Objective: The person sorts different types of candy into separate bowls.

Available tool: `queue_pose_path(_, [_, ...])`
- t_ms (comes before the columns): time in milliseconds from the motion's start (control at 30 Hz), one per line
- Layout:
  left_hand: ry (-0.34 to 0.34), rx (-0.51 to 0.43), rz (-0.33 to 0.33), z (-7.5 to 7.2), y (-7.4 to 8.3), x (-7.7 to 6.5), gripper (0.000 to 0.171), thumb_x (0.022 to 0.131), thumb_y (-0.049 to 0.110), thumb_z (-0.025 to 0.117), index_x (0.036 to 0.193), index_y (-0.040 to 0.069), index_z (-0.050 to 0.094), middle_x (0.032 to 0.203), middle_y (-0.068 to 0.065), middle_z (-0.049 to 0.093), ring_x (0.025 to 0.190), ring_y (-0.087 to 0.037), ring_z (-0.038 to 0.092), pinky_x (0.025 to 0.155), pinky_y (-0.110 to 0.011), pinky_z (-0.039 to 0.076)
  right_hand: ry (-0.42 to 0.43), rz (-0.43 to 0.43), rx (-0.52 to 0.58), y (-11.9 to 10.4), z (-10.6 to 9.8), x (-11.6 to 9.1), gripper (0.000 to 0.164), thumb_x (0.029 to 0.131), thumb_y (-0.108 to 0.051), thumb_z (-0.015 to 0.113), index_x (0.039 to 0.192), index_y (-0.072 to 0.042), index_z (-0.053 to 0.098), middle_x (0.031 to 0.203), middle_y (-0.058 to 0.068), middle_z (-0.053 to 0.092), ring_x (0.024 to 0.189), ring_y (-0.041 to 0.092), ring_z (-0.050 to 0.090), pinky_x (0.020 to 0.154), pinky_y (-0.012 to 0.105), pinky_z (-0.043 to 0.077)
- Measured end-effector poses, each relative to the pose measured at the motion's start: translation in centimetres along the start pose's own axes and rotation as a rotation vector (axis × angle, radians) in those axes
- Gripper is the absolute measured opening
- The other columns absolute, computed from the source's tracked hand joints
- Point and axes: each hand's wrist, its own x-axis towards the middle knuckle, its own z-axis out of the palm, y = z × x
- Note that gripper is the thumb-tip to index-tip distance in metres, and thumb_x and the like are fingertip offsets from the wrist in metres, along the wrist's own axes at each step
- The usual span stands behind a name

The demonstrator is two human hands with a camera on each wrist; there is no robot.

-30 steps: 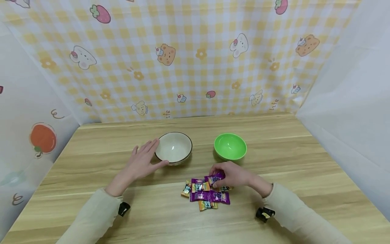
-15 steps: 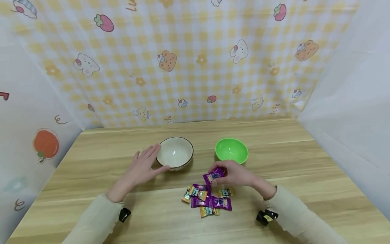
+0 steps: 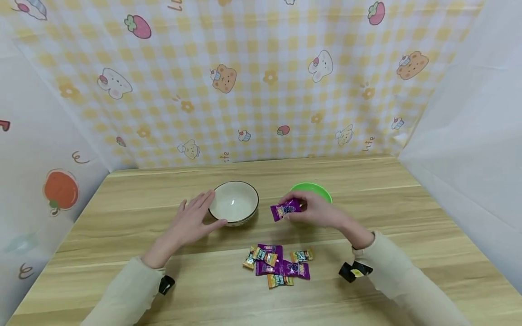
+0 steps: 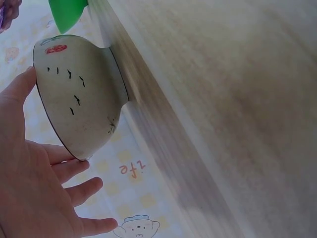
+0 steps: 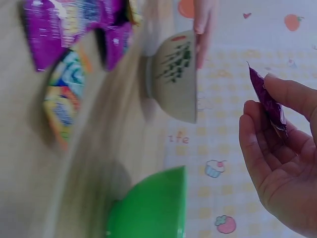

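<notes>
My right hand (image 3: 314,209) pinches a purple candy packet (image 3: 284,210) between thumb and fingers, raised in front of the green bowl (image 3: 311,186) and partly covering it. In the right wrist view the packet (image 5: 267,101) appears edge-on, well off the table. My left hand (image 3: 190,218) lies against the left side of the white, dark-rimmed bowl (image 3: 234,202), thumb and fingers spread along its rim. The left wrist view shows fingertips right at the rim of this bowl (image 4: 74,94), which has painted marks outside. Its inside is bare in the head view.
A loose pile of purple packets (image 3: 295,269) and yellow-orange packets (image 3: 280,280) lies on the wooden table (image 3: 195,294) in front of the bowls. One yellow packet (image 3: 302,256) sits at the pile's right. A checked cloth (image 3: 261,99) hangs behind the table.
My right hand has lifted the purple packet from the pile and carried it forward to the near side of the green bowl. The left hand stays at the white bowl.
</notes>
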Motion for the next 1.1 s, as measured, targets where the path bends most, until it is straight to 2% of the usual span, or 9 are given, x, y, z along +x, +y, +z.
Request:
queue_pose_path(267, [0.004, 0.001, 0.006, -0.2, 0.1, 0.1, 0.094, 0.077, 0.068, 0.041, 0.139, 0.001, 0.022, 0.141, -0.015, 0.023, 0.127, -0.033, 0.021, 0.096, -0.060, 0.009, 0.032, 0.090, -0.008, -0.9, -0.9, 1.5, 0.028, 0.079, -0.018, 0.067, 0.105, -0.010, 0.060, 0.095, 0.000, 0.058, 0.076, 0.016, 0.052, 0.063, 0.029, 0.046])
queue_pose_path(567, [0.000, 0.003, 0.002, -0.2, 0.1, 0.1, 0.093, 0.077, 0.069, 0.040, 0.139, 0.001, 0.022, 0.141, -0.014, 0.024, 0.127, -0.033, 0.021, 0.096, -0.059, 0.010, 0.057, 0.141, 0.009, -0.4, -0.6, 3.7, 0.028, 0.080, -0.023, 0.067, 0.105, -0.012, 0.060, 0.090, 0.000, 0.057, 0.073, 0.017, 0.052, 0.061, 0.030, 0.045])
queue_pose_path(767, [-0.002, -0.002, -0.001, -0.2, 0.2, 0.1, 0.094, 0.076, 0.069, 0.040, 0.139, 0.002, 0.022, 0.141, -0.014, 0.024, 0.126, -0.033, 0.021, 0.096, -0.059, 0.010, 0.065, 0.177, 0.018, -0.1, 0.3, 5.3, 0.031, 0.078, -0.025, 0.068, 0.106, -0.013, 0.060, 0.090, 0.000, 0.057, 0.075, 0.016, 0.052, 0.062, 0.030, 0.046])
queue_pose_path(1100, [-0.016, -0.006, -0.011, -0.2, 0.1, 0.1, 0.093, 0.077, 0.069, 0.040, 0.139, 0.002, 0.021, 0.141, -0.015, 0.024, 0.126, -0.034, 0.021, 0.096, -0.059, 0.010, 0.064, 0.167, 0.003, 0.7, 3.1, 8.0, 0.028, 0.077, -0.023, 0.070, 0.102, -0.013, 0.063, 0.091, -0.001, 0.058, 0.078, 0.013, 0.052, 0.064, 0.025, 0.046])
